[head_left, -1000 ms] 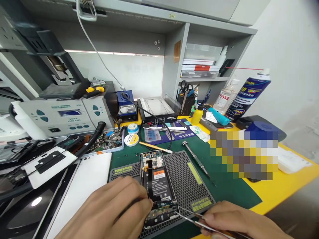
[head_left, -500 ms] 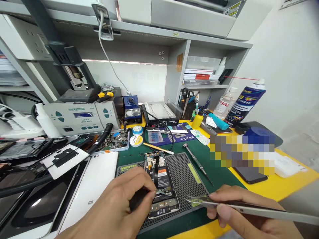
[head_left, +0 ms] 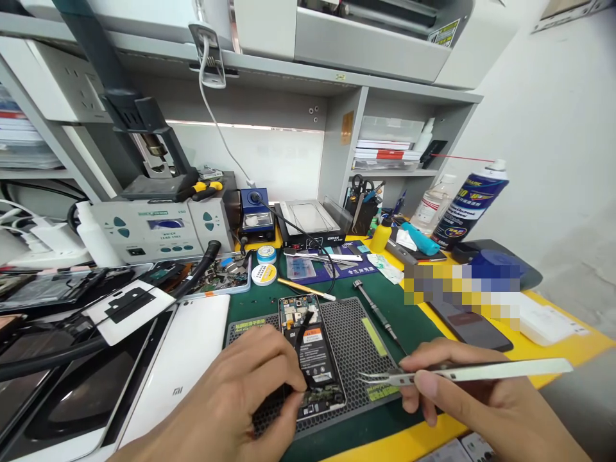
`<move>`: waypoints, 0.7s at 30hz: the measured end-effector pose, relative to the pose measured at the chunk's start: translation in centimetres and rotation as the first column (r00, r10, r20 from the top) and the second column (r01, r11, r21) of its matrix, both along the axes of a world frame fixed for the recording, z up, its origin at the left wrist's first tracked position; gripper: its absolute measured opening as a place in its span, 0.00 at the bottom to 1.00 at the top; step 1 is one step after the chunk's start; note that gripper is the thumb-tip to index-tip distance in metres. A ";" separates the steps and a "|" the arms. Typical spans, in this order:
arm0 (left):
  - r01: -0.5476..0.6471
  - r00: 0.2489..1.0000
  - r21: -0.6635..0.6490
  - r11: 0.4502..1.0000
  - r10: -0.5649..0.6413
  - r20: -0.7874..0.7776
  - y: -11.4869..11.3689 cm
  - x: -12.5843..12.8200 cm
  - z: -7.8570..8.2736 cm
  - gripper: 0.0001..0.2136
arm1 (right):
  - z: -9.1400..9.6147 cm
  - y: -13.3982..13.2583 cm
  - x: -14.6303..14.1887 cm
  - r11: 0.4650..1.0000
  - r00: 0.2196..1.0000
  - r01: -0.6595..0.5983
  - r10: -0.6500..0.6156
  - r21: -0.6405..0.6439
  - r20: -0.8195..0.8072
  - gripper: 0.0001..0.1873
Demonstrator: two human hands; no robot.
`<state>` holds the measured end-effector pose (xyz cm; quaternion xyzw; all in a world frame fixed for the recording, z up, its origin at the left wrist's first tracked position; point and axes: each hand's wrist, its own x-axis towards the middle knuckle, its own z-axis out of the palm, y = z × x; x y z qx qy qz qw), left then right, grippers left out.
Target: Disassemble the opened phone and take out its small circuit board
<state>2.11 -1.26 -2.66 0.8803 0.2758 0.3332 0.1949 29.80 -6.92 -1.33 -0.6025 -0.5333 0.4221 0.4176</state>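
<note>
An opened phone [head_left: 317, 362] lies on a grey honeycomb mat [head_left: 356, 346], its battery and circuit boards exposed. My left hand [head_left: 250, 385] is closed in a pinch over the phone's lower left part. From behind its fingers a black flex cable [head_left: 302, 330] runs up across the battery, its upper end bent. The fingertips appear to grip the cable's lower end, where a small dark board sits; the contact is partly hidden. My right hand [head_left: 462, 391] is closed around metal tweezers [head_left: 500, 369], whose thin points hang over the mat, right of the phone and apart from it.
A screwdriver [head_left: 380, 314] lies beyond the mat. Further back are a pale stick [head_left: 308, 289], round tins [head_left: 264, 274] and a yellow bottle [head_left: 381, 236]. A white tablet back [head_left: 192, 372] lies left, a dark phone [head_left: 474, 324] right. A spray can [head_left: 469, 205] stands far right.
My left fingertips have moved down toward the phone's lower end, lowering the small board there. The flex cable now leans to the right at its top. My right hand has tilted the tweezers' rear end upward.
</note>
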 end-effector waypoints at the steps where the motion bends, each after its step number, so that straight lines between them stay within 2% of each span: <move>1: 0.002 1.000 0.032 1.000 -0.001 -0.026 0.0 -0.1 0.1 0.08 | 0.2 0.3 0.1 1.000 1.000 -0.015 0.015 0.003 -0.003 0.18; 6: 0.018 0.992 0.163 0.987 0.002 -0.124 -0.1 -0.8 0.1 0.07 | 0.9 1.6 0.4 0.997 0.995 -0.082 0.082 -0.006 -0.051 0.19; 10: 0.010 0.984 0.200 0.980 0.026 -0.175 -0.2 -1.3 0.2 0.07 | 1.6 2.5 0.2 0.993 0.993 -0.116 0.115 -0.011 -0.028 0.17; 13: 0.026 0.979 0.195 0.980 0.015 -0.205 -0.4 -1.3 0.3 0.08 | 2.3 3.6 0.1 0.981 0.980 -0.196 0.196 -0.004 0.019 0.16; 17: 0.064 0.955 0.118 0.991 -0.026 -0.294 -0.6 -1.6 0.2 0.09 | 3.2 6.4 0.0 0.914 0.914 -0.405 0.404 0.032 0.028 0.11; 21: 0.054 0.948 0.118 0.991 -0.014 -0.317 -0.8 -1.9 0.0 0.09 | 3.4 9.4 -0.8 0.845 0.847 -0.529 0.519 -0.082 -0.117 0.13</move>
